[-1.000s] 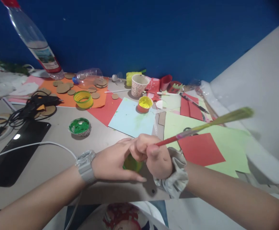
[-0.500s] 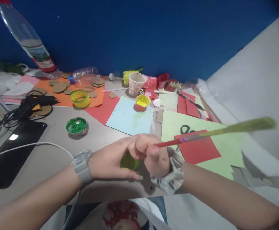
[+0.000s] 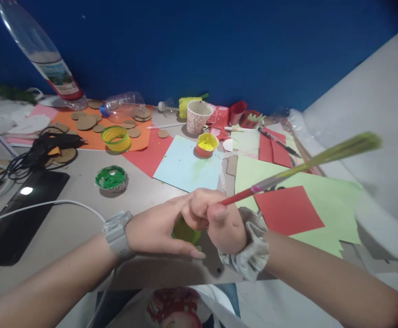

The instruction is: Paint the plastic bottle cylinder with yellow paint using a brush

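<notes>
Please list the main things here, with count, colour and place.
Brush: one, red and olive, right
Rounded object: one, yellow-green, front centre
Ring: one, yellow-green, back left
Paint dish: one, green, left
Paint cup: one, yellow-red, centre
Patterned cup: one, white-red, back centre
Labelled bottle: one, clear, back left
Phone: one, black, left
Cardboard discs: several, brown, back left
Paper sheets: several, mixed colours, throughout
Left hand: one, bare, around rounded object
Right hand: one, bare, gripping brush
</notes>
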Demonstrator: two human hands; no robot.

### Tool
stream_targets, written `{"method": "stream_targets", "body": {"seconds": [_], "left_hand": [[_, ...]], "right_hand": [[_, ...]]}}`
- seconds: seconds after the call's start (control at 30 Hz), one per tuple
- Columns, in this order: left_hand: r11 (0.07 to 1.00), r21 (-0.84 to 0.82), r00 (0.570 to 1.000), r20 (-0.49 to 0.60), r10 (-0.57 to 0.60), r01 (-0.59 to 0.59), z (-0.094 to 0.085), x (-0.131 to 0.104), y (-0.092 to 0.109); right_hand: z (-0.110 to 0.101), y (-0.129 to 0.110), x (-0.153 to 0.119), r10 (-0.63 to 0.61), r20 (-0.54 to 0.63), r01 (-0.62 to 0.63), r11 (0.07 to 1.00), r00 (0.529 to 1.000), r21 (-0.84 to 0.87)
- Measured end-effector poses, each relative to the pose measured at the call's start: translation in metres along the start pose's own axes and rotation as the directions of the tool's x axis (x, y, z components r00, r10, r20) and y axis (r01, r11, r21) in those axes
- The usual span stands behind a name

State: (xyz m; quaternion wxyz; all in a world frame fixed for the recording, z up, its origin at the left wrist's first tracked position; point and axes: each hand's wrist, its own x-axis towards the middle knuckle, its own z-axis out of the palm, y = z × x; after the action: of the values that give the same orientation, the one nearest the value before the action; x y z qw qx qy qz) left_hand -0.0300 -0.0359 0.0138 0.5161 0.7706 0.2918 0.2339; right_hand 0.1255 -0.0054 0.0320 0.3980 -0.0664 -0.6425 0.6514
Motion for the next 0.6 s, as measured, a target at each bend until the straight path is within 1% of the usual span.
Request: {"method": "stream_targets", "body": {"seconds": [0.07,0.2,0.37,0.5,0.6], "left_hand": [[1.0,-0.007,1.0,-0.008,0.004,-0.004,-0.0006,0.0012,0.0008],[1.0,-0.01,1.0,-0.025,-0.003,0.003,-0.0013,0.0036,0.0039],[0.999,-0.01,0.999,-0.025,-0.033,0.032,-0.0014,0.0048,0.0077],[1.0,-0.002,0.999,-0.05,-0.009,0.009,-0.0003,0.0035,0.0026],[1.0,-0.007,0.999,-0.035,-0.01,0.01,0.0008,0.003,0.0006]], "right_hand": [[0.0003,-0.0015,-0.0004,0.017,0.006,-0.017,1.0,1.0,-0.003],[0.001,-0.0043,-0.0007,0.049,-0.036,-0.05,0.999,0.998,-0.014],[0.0019,-0.007,0.0008,0.059,-0.013,-0.06,0.995,0.998,-0.078],[0.0011,-0.0037,-0.0008,0.055,-0.067,-0.055,0.998,0.996,0.004],[-0.0006,-0.0005,-0.0035,0.058,-0.091,-0.057,0.998,0.994,0.013]]}}
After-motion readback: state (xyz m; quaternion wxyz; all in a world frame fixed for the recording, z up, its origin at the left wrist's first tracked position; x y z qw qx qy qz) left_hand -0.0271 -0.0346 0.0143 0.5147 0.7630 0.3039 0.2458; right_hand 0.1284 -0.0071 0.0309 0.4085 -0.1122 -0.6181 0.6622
